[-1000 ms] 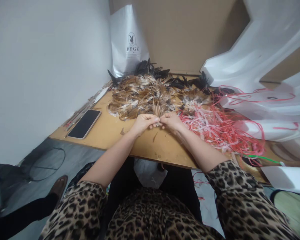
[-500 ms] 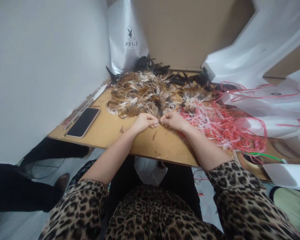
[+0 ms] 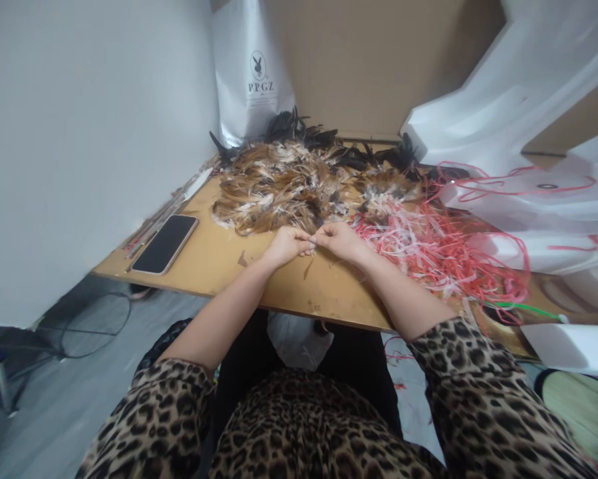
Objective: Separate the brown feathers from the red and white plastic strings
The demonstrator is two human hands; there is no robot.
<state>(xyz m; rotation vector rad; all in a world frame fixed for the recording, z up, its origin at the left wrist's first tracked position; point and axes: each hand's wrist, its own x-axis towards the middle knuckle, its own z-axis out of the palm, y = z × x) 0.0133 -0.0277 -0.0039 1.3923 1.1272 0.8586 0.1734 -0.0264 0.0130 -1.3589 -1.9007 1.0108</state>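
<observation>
Over the front part of the wooden table, my left hand (image 3: 291,245) is closed in a pinch. My right hand (image 3: 339,241) pinches too, its fingertips meeting those of the left. What lies between the fingers is too small and hidden to name. Just beyond both hands spreads a heap of brown and white feathers (image 3: 273,189), with black feathers (image 3: 299,130) along its back. Beside my right forearm lies a tangle of red and pale pink plastic strips (image 3: 438,249).
A phone (image 3: 166,244) lies on the table (image 3: 219,273) at the left. A white printed bag (image 3: 253,73) stands at the back. Pale plastic sheeting (image 3: 478,100) hangs at the right. A green strip (image 3: 528,310) lies near the right end. A wall borders the left side.
My right hand has shifted slightly left, and its fingertips now meet my left hand's. Another person's dark-clothed legs and shoe at the lower left have moved out of view.
</observation>
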